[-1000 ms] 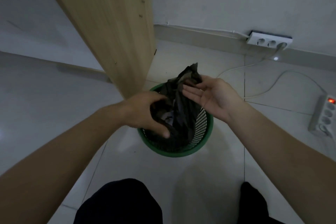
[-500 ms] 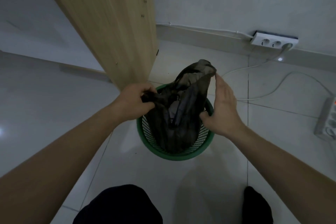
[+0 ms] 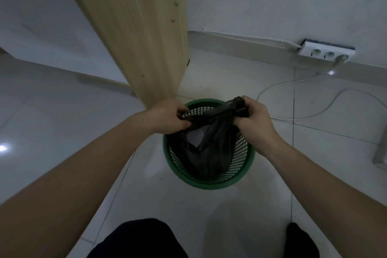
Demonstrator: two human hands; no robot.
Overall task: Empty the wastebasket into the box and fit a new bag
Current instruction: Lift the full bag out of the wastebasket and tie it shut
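Observation:
A round green mesh wastebasket (image 3: 240, 179) stands on the tiled floor below me. Inside it hangs a black plastic bag (image 3: 209, 153), its top pulled up above the rim. A pale scrap of paper (image 3: 195, 137) shows through the bag's mouth. My left hand (image 3: 169, 116) is closed on the bag's left edge at the basket's far-left rim. On the right, my right hand (image 3: 254, 118) grips the bag's bunched upper corner. The box is not in view.
A slanted wooden panel (image 3: 138, 27) rises just behind the basket on the left. A white wall socket (image 3: 326, 52) sits on the skirting at right, with white cables (image 3: 293, 118) looping over the floor. My dark-clothed knees (image 3: 142, 239) are at the bottom.
My right hand went from flat and open beside the bag to a closed grip on its upper corner. Both hands now hold the bag's top stretched between them, and paper shows inside.

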